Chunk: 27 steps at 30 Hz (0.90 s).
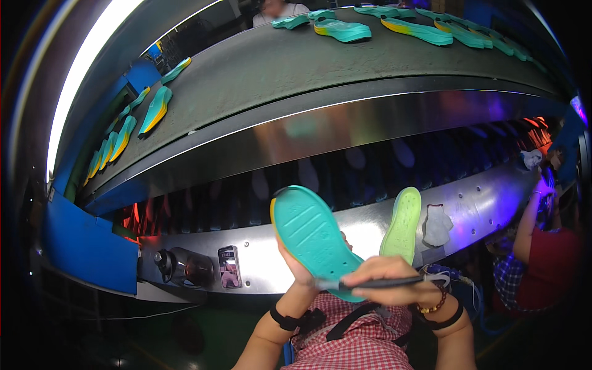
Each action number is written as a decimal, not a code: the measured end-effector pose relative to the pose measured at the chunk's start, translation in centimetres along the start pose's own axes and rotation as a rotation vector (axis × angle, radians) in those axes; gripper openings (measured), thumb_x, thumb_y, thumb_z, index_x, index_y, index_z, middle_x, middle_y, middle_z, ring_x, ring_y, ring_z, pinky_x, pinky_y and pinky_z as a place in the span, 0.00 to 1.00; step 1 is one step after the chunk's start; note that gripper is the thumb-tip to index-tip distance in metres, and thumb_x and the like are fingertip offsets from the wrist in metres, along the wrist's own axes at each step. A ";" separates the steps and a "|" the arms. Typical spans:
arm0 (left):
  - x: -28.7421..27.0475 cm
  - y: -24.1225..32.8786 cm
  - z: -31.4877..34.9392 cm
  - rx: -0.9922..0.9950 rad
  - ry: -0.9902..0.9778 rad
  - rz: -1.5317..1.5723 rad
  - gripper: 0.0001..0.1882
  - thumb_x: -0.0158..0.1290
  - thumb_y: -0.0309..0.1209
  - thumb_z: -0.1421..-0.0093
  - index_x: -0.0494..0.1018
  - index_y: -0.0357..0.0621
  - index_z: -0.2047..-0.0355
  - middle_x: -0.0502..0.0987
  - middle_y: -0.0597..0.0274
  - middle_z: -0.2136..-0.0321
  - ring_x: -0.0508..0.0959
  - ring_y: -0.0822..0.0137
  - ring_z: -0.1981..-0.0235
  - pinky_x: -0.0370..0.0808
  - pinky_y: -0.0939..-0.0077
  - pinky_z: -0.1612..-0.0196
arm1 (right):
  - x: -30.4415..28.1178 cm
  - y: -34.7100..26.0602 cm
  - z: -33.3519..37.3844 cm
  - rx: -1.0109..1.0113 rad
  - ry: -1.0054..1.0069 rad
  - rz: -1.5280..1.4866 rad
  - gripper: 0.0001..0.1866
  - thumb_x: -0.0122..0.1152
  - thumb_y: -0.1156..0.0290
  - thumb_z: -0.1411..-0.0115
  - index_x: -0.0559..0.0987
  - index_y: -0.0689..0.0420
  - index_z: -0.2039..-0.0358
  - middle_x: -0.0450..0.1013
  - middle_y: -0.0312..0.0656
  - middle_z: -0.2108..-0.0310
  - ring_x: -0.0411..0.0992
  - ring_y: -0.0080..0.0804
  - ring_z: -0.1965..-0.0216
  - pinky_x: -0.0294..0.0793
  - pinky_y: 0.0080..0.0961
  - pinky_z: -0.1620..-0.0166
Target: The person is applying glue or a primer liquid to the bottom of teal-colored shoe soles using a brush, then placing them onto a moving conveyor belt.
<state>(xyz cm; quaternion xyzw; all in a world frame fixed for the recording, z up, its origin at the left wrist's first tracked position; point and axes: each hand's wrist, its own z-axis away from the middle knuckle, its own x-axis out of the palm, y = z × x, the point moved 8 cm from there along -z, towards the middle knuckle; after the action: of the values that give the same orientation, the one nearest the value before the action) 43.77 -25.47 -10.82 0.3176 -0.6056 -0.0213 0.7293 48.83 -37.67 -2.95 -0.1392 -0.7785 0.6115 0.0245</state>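
A teal shoe sole (311, 228) with a yellow edge is held up tilted in front of me, its grooved face toward me. My left hand (295, 265) is closed around its left side from behind, and most of those fingers are hidden. In my right hand (383, 271) is a black-handled brush (398, 283) with a pale, blurred tip. That tip is at the lower end of the sole; whether it touches cannot be made out. A light green sole (402, 225) lies on the metal ledge just beyond my right hand.
On the ledge (333, 217) are a dark bottle (191, 266), a phone (229, 266) and a greyish cloth-like piece (437, 225). Behind runs a dark slot with red glow at both ends. Above it, a conveyor belt (259, 74) carries several teal soles. A co-worker (542, 265) is at right.
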 end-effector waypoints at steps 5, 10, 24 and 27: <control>0.5 2.3 0.1 0.119 -0.035 0.112 0.50 0.20 0.73 0.48 0.67 0.39 0.53 0.73 0.42 0.64 0.75 0.50 0.64 0.73 0.57 0.59 | -2.5 0.2 1.0 -0.029 0.294 0.032 0.14 0.65 0.80 0.51 0.80 0.60 0.62 0.77 0.43 0.66 0.76 0.32 0.63 0.75 0.25 0.58; 1.7 3.9 0.1 0.216 -0.122 0.033 0.52 0.22 0.75 0.49 0.66 0.40 0.50 0.72 0.42 0.62 0.73 0.50 0.63 0.72 0.56 0.56 | 0.8 -1.0 1.9 -0.167 -0.160 -0.068 0.13 0.65 0.80 0.51 0.80 0.61 0.62 0.77 0.44 0.65 0.76 0.33 0.61 0.74 0.25 0.54; 2.5 5.0 -0.3 0.268 0.031 -0.126 0.51 0.18 0.73 0.47 0.67 0.36 0.54 0.74 0.43 0.69 0.75 0.51 0.70 0.75 0.59 0.64 | -1.9 1.9 3.2 0.023 0.082 -0.116 0.13 0.66 0.80 0.52 0.81 0.61 0.62 0.77 0.43 0.63 0.75 0.31 0.61 0.73 0.26 0.54; 5.6 4.9 -0.1 0.252 -0.278 -0.209 0.50 0.20 0.71 0.45 0.64 0.36 0.48 0.73 0.41 0.61 0.76 0.49 0.64 0.75 0.58 0.58 | -2.1 2.1 3.4 -0.029 0.076 -0.293 0.13 0.64 0.83 0.51 0.80 0.62 0.62 0.75 0.48 0.58 0.74 0.32 0.59 0.72 0.26 0.52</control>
<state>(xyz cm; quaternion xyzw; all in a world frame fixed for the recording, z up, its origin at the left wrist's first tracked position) 43.63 -23.86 -3.59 0.4614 -0.6620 -0.0646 0.5872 50.54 -40.95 -5.56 -0.0476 -0.7977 0.5844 0.1412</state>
